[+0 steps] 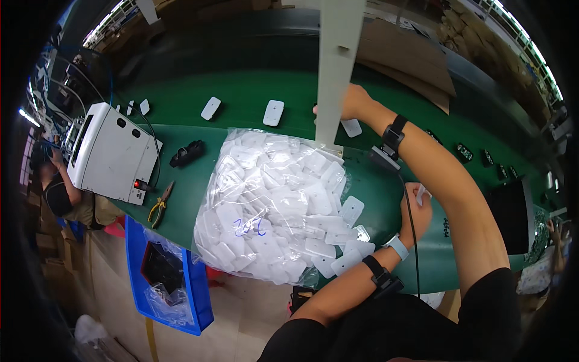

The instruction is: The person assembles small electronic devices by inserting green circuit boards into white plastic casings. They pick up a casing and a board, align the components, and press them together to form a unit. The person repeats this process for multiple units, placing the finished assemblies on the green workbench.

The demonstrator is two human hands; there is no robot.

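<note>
Left hand (416, 212) pinching one small white piece (423, 193), likely light, stiff, best held by edges; right hand (353, 102) beyond, half hidden, grip unclear.

Factory assembly line: green conveyor belt (241, 90), bagged white plastic parts (271, 205), blue bin (199, 289).

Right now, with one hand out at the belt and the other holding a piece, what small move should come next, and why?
Probably draw the right hand back: it reaches past the white post, right by a white plate lying on the green belt. The left hand already holds another small white piece near the bag of plates.
</note>
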